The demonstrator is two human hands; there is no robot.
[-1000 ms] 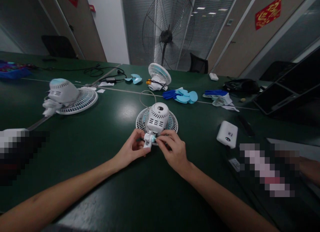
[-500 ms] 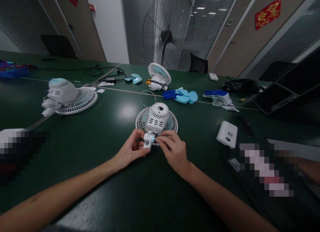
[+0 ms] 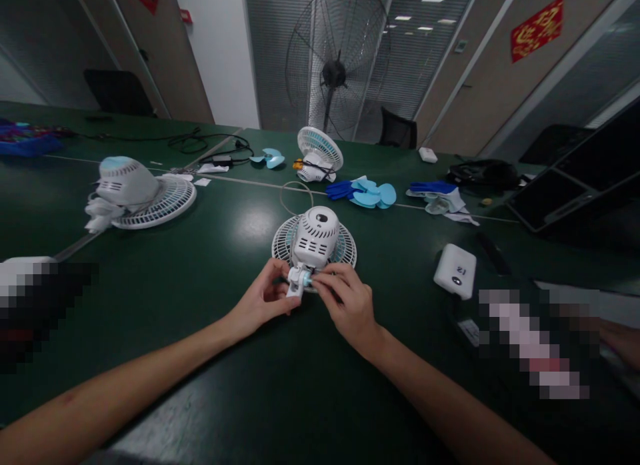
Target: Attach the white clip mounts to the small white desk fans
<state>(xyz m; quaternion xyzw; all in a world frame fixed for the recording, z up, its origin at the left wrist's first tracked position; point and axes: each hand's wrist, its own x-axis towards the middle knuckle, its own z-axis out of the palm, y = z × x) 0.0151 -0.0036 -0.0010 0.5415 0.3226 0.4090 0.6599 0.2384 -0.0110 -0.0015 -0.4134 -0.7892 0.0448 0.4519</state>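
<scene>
A small white desk fan (image 3: 315, 237) lies face down on the dark green table (image 3: 210, 278), its round grille flat and its motor housing pointing up. At the fan's near end, my left hand (image 3: 263, 299) pinches the white neck bracket (image 3: 295, 283) between thumb and fingers. From the right side of the same bracket, my right hand (image 3: 349, 303) pinches a small light-blue knob (image 3: 309, 280). Both hands are closed on the fan's neck.
Another white fan (image 3: 134, 191) lies face down at the left, a third one (image 3: 317, 155) stands farther back. Loose blue blades (image 3: 371, 193), blue gloves (image 3: 431, 187), a white box (image 3: 455, 270), cables and a big black floor fan (image 3: 336, 65) are around. A co-worker's hand shows at the right edge.
</scene>
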